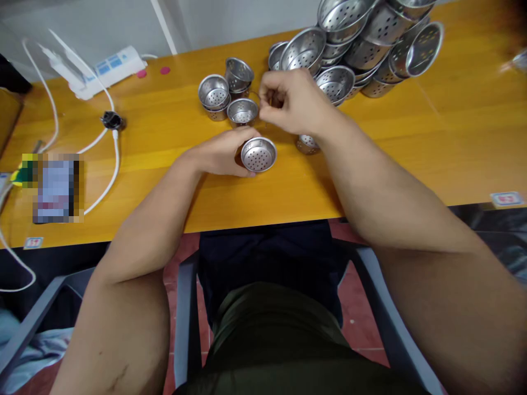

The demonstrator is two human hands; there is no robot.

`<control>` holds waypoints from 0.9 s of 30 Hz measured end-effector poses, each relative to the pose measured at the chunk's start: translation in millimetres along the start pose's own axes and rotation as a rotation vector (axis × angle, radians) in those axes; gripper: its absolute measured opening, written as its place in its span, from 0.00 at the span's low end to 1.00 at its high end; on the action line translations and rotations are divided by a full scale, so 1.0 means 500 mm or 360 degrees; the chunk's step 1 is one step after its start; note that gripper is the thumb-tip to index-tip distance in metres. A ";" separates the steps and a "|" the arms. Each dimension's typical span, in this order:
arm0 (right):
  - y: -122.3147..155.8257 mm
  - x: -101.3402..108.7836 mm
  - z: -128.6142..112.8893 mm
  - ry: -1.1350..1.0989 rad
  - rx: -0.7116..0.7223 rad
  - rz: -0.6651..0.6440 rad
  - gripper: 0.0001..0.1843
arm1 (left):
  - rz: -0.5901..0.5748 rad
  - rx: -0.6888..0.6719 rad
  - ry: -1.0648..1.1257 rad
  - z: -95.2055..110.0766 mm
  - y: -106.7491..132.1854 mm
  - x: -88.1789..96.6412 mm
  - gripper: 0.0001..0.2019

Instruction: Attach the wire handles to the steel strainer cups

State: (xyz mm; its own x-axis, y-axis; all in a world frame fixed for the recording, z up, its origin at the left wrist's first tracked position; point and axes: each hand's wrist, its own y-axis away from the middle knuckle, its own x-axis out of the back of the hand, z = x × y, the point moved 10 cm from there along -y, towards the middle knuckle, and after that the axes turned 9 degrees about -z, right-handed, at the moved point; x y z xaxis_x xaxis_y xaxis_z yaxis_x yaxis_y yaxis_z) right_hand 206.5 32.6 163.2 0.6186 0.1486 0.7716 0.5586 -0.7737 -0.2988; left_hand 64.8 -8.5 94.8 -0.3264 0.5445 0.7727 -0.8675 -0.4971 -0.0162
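My left hand is wrapped round a small perforated metal cup, its round holed face tilted up toward me. Above and to the right of it, my right hand is closed in a pinch. A thin wire-like line shows by its fingertips, but what they hold is too small to name. Just beyond my left hand stand more small perforated cups: a stack at the left, another stack behind, and a single cup in front. Another cup is partly hidden under my right wrist.
A tall pile of larger perforated metal cups stands at the back right. On the left lie a white power strip, cables with a black plug, and a blurred-out phone-like object. The wooden table's front edge meets my lap.
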 end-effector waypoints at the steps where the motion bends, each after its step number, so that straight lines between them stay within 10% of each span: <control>1: -0.007 -0.004 0.017 -0.0061 0.0040 0.0095 0.18 | 0.0094 -0.0048 -0.0005 -0.006 -0.002 0.005 0.35; 10: -0.030 0.015 0.134 -0.0450 0.0250 0.0697 0.18 | 0.0714 0.0004 -0.0150 -0.044 0.012 0.067 0.48; 21: -0.011 -0.002 0.065 -0.0370 0.0259 0.0599 0.38 | 0.1359 -0.0532 0.0009 -0.057 0.041 0.116 0.43; 27: -0.017 -0.009 0.074 -0.0299 0.0216 0.0603 0.32 | 0.1295 -0.0051 0.0079 -0.113 0.019 0.109 0.47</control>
State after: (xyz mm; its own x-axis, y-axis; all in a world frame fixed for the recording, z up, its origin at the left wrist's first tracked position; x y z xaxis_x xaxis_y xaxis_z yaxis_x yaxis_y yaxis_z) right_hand 219.6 61.3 141.3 0.8763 -0.0105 0.4817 0.3331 -0.7091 -0.6214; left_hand 17.4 54.7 100.9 -0.8746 0.0511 0.4822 -0.3619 -0.7307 -0.5789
